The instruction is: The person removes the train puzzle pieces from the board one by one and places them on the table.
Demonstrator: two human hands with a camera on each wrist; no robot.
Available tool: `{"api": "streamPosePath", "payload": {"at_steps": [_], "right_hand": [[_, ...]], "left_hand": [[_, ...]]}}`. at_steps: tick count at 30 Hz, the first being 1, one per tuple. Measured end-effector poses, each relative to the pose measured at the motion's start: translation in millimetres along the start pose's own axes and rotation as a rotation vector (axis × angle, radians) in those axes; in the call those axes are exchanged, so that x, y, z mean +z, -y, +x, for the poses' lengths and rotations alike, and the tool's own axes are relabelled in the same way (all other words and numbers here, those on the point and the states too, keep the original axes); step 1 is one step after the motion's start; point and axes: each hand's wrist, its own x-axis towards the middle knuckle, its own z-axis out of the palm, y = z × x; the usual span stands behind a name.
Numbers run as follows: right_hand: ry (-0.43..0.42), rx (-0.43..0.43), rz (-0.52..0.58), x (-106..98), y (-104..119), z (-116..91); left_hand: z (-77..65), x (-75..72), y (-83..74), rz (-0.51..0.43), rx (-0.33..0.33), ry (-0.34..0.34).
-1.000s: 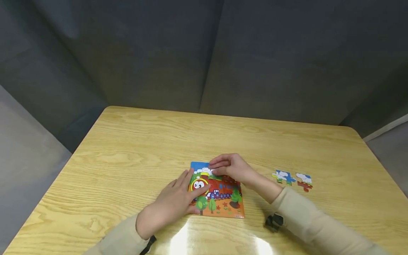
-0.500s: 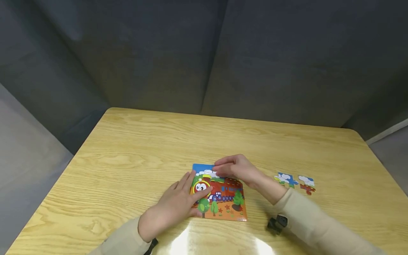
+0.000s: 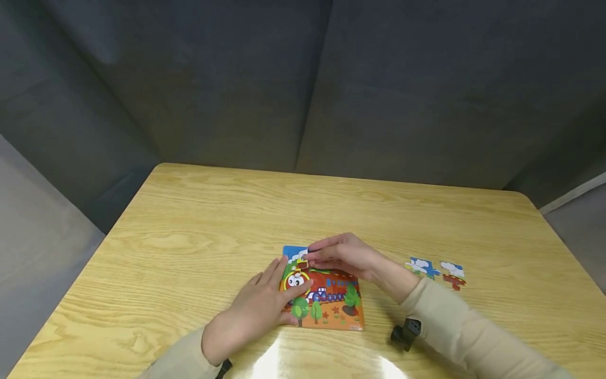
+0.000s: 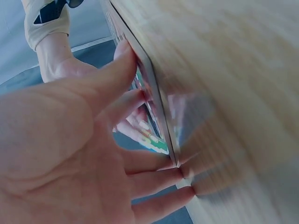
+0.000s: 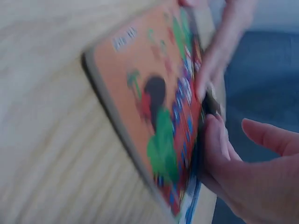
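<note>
A picture puzzle (image 3: 326,316) of a red train with eyes lies on the wooden table. My left hand (image 3: 265,297) rests along its left side, fingers spread, the thumb lying on the train's face. In the left wrist view, its fingertips reach the puzzle's edge and the tabletop. At the upper part of the picture, my right hand (image 3: 352,257) pinches a puzzle piece with its fingertips. That puzzle piece (image 4: 159,145) is tilted up in the left wrist view and shows a green edge. From the head, the right fingers hide most of it and the puzzle's top right.
To the right on the table lie two loose puzzle pieces: one blue with clouds (image 3: 423,267), one white and red (image 3: 453,275). The table's far edge meets a dark curtain (image 3: 227,95). A black device (image 3: 405,333) sits under the right wrist.
My right hand's fingertips have moved slightly left, toward the train's chimney. The picture around the chimney now looks broken, with a piece tilted up. The left hand keeps its place.
</note>
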Motion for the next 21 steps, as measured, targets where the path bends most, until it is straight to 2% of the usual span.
{"api": "streamPosePath", "payload": {"at_steps": [2,6,10,15,21], "right_hand": [[-0.027,-0.026,-0.109,7,-1,4],[-0.138,-0.095,-0.335,18,-2,13],[-0.203,-0.15,-0.463,23,-2,20],[-0.228,-0.171,-0.505,26,-3,24],[-0.227,-0.152,-0.468,22,-2,23]], "left_hand": [[-0.2,-0.3,0.3,0.002,0.003,-0.003],[-0.5,0.2,0.5,0.028,0.011,-0.007],[0.9,1.6,-0.2,0.058,0.017,-0.015],[1.3,3.4,0.2,0.072,0.017,-0.022],[0.7,3.4,0.5,0.068,0.013,-0.028]]}}
